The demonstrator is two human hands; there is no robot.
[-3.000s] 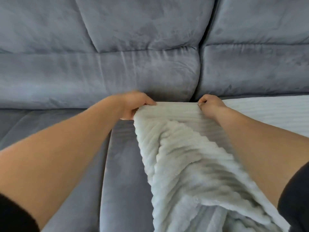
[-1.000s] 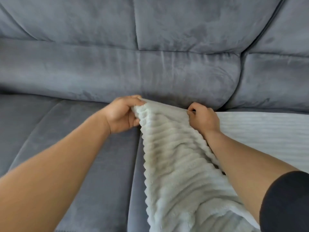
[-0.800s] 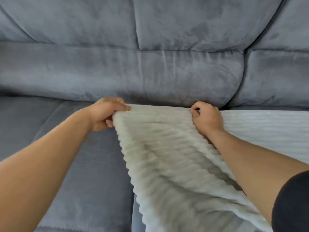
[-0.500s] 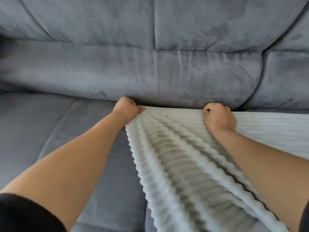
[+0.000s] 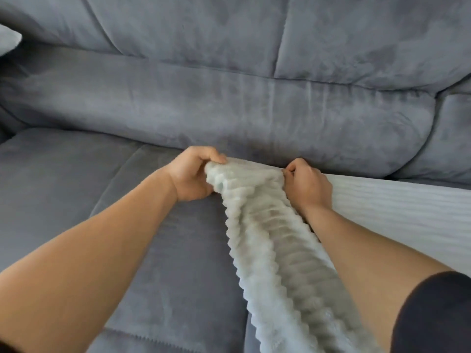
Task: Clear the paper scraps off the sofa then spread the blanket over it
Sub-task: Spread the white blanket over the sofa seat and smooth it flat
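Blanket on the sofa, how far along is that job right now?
No paper scraps show on the visible sofa, so clearing looks done. The blanket already lies flat over the seat to the right. In hand: the left hand and right hand each have a grip on its bunched top edge by the backrest. Left: pulling that bunched part over the bare grey seat cushion on the left.

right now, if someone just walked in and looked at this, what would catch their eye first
Most striking is the white ribbed blanket, bunched into a thick band running up the middle of the grey sofa. The left hand and right hand grip its top edge close together, just below the back cushions. To the right, part of the blanket already lies flat on the seat.
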